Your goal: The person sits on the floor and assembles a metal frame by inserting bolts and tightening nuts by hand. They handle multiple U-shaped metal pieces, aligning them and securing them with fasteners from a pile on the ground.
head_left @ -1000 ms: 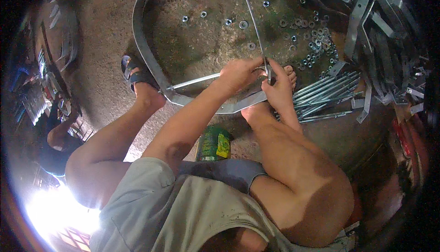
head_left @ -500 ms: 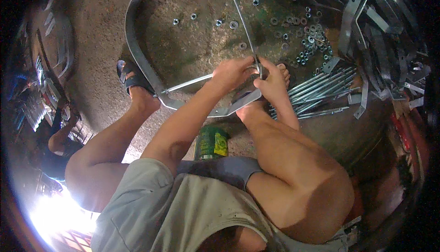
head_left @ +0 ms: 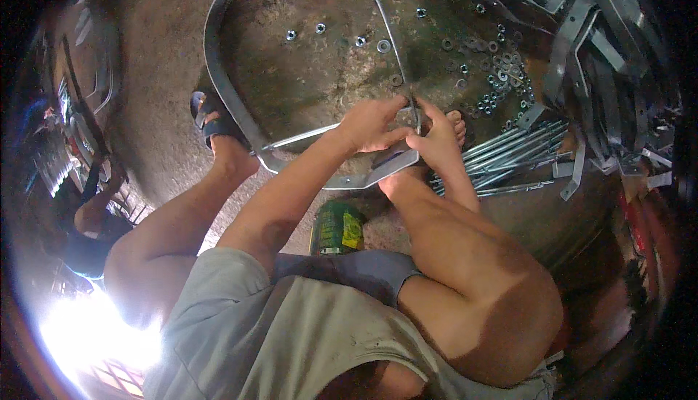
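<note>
A large hoop of bent grey metal strap (head_left: 224, 98) lies across the floor between my feet. A thin metal rod (head_left: 304, 136) spans it, running from the left side and passing beneath my left hand (head_left: 374, 125). That hand's fingers and thumb are closed at the hoop's right side, from the inside. From the outer side, my right hand (head_left: 438, 138) pinches the same place, its fingertips almost meeting the left ones. The rod's right end, and any small part between my fingertips, is hidden.
Nuts and washers (head_left: 502, 73) lie scattered beyond my right foot. Several loose rods (head_left: 502, 156) are piled at the right, below stacked bent metal strips (head_left: 574, 58). A green tin (head_left: 337, 229) stands between my legs. Another person's arm (head_left: 93, 214) shows at far left.
The view has shifted slightly, so the floor things appear a little further right. My hands stay at the same place on the hoop, with only small finger movements.
</note>
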Available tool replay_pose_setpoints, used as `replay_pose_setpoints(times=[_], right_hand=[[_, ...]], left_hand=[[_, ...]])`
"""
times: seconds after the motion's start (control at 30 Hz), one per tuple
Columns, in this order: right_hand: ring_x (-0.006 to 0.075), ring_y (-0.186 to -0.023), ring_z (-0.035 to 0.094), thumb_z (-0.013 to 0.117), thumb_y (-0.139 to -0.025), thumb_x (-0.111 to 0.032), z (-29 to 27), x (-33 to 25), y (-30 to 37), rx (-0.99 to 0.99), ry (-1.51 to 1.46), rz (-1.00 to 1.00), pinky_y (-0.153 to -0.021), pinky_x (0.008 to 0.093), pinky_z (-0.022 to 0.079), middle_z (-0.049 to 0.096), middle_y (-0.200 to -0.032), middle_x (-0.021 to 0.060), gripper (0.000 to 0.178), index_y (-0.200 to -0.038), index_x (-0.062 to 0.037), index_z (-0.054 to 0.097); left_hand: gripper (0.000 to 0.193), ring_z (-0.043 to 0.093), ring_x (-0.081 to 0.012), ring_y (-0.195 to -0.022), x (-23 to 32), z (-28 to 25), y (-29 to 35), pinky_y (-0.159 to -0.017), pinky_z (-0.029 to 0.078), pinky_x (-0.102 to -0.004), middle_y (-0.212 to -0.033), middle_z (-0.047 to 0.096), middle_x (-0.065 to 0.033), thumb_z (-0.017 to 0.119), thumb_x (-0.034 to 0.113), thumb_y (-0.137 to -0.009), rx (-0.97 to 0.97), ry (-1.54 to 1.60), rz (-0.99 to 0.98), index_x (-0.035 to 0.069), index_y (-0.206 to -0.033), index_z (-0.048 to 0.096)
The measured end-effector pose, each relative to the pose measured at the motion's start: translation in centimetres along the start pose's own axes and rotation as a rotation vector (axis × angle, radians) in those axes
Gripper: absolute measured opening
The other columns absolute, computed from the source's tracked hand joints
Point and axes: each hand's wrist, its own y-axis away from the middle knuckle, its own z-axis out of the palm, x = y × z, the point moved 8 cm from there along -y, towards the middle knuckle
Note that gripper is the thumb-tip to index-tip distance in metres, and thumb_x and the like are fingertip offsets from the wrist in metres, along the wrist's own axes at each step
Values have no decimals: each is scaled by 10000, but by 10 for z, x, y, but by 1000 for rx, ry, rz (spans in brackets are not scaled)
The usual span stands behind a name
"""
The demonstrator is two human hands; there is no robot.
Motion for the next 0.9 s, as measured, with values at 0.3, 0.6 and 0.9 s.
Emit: replay_pose_setpoints(times=[0.3,0.6,0.9], right_hand=[[297,-1133,581,799,-643,-82,2,25,4,9,-44,52,-977,371,469,552,-1253,162,838,-1418,-33,486],[224,-893,638,828,-707,-110,11,22,6,-73,50,113,-835,344,512,641,-988,87,849,-1437,0,409],[195,-895,672,741,-770,-43,1,33,12,151,-80,111,-806,344,516,699,-983,109,471,-1190,5,532]], left_hand=[[479,648,-455,-800,5,-2,3,-681,502,-526,-834,668,-211,622,504,-919,10,50,-52,113,-1188,559],[415,637,-478,-795,4,-4,-1,-670,478,-549,-795,656,-238,626,473,-927,11,101,-122,115,-1130,570],[433,637,-485,-805,-1,-6,-10,-690,487,-539,-825,671,-241,616,471,-942,26,53,-144,90,-1144,569]])
